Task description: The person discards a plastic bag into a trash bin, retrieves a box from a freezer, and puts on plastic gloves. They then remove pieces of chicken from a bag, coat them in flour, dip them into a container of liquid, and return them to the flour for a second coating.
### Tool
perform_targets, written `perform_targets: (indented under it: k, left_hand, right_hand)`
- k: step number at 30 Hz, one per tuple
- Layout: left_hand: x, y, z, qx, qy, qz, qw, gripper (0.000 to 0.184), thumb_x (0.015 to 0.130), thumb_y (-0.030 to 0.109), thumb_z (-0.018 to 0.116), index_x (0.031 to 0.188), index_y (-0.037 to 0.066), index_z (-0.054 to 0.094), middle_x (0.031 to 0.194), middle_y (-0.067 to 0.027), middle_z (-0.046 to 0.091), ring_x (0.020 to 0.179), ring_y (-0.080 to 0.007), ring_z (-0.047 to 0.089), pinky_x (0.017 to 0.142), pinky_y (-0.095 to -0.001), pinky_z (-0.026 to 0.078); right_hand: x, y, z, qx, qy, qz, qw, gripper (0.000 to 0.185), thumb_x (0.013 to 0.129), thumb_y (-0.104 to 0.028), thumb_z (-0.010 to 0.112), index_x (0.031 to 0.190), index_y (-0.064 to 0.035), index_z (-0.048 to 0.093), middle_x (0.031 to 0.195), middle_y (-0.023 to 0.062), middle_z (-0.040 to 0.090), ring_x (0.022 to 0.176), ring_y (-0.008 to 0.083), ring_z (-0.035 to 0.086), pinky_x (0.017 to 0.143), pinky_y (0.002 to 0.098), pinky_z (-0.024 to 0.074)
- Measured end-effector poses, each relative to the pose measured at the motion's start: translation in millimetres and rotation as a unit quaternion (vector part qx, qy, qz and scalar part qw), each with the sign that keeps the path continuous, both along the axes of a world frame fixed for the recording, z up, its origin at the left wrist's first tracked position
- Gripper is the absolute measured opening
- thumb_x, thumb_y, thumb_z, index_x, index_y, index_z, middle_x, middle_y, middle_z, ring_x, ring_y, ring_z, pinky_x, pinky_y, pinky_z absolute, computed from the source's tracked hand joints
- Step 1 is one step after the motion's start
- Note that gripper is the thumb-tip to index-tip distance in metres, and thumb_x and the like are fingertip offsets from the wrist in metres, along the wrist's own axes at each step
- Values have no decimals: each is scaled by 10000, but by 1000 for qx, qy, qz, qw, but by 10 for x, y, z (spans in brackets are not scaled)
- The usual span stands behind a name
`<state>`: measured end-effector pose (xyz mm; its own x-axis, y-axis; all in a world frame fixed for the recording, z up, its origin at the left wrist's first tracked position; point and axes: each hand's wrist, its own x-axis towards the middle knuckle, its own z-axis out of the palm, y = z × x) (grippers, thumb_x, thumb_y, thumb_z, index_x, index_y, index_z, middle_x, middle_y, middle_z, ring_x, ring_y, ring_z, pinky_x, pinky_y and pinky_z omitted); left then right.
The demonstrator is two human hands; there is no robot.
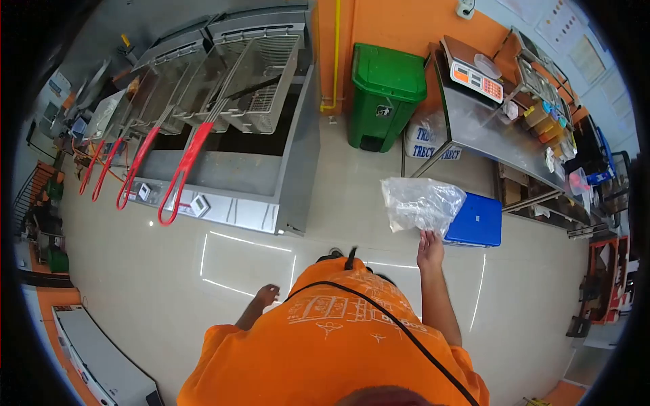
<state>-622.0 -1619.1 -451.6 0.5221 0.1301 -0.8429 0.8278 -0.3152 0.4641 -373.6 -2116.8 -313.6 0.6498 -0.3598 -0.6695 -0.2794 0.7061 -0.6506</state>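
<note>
My right hand [430, 249] is closed on the lower edge of a clear plastic bag [423, 203], which spreads out crumpled and see-through in front of it. Behind the bag, on the floor, a blue lidded box [477, 220] is partly covered by the plastic from this angle. My left hand [267, 294] hangs low beside my orange shirt, fingers loosely bent and apart. Nothing shows in it, though a small white patch next to it is too unclear to name.
To the left stands a steel fryer [237, 176] bearing wire baskets [264, 84] with red handles [186, 172] jutting out. A green pedal bin [386, 95] is against the orange wall. At right, a steel table [487, 132] carries a scale [477, 81] and sauce bottles [545, 122].
</note>
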Motion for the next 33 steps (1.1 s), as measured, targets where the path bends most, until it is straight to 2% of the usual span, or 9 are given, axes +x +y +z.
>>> perform_targets:
  k: [10,12,13,14,15,16,18,26,33]
  left_hand:
    - [1353,-770,-525,-83,-117,153,978,247,914,227,540,1082,50,580,922,-106,623,846,-173,619,708,-301,529]
    - [1476,-720,-1063,177,-251,-312,899,217,905,239,553,1060,92,589,961,-103,625,866,-161,623,725,-309,529]
    - [1636,-771,-1045,174,-300,-331,877,183,878,212,583,1032,114,589,1014,-101,615,881,-145,623,745,-314,526]
    - [1847,-910,-1039,178,-303,-324,878,183,878,212,583,1032,114,589,1014,-101,615,881,-145,623,745,-314,526]
    - [2041,-1046,-1037,77,-172,-81,979,183,864,187,591,1027,105,586,1004,-100,615,874,-152,622,737,-323,528]
    - [2289,-1135,-1048,-33,-30,168,985,185,851,163,599,1023,96,583,993,-99,615,868,-159,621,728,-331,529]
    - [2697,-1248,-1041,-195,-114,288,931,182,877,144,564,1027,42,573,855,-107,624,785,-179,614,658,-342,536]
    - [4247,-1816,-111,-73,-127,223,964,211,883,114,503,1048,12,587,902,-110,633,802,-178,605,672,-304,526]
    - [4968,-1492,-623,32,-26,-18,999,204,851,236,554,971,102,649,816,-71,655,740,-151,619,661,-301,515]
  right_hand:
    - [2094,167,21,84,56,113,988,195,908,-258,542,1057,-131,535,1005,-7,604,903,152,607,690,200,453]
    - [2597,209,-5,101,41,135,985,186,906,-250,550,1050,-133,539,994,-7,608,903,153,608,677,201,458]
    - [2853,188,8,116,20,156,981,178,903,-243,558,1043,-135,542,982,-7,612,904,154,609,663,202,464]
    - [3105,155,43,115,16,164,980,178,903,-243,558,1043,-135,542,982,-7,612,904,154,609,663,202,464]
    - [3331,121,76,111,25,189,975,189,909,-250,547,1056,-132,538,993,5,612,903,158,611,667,216,458]
    - [3580,90,109,109,31,211,971,200,914,-256,536,1069,-129,535,1004,16,611,903,162,612,670,230,453]
    - [3937,42,221,100,25,236,966,217,916,-263,532,1087,-128,531,1003,14,612,894,156,611,673,230,449]
    - [4733,-195,367,75,28,258,963,207,908,-268,537,1065,-134,551,997,11,627,903,160,609,679,243,436]
    - [4886,-471,260,99,54,303,946,263,922,-264,495,1133,-108,501,1091,37,607,934,189,599,688,263,439]
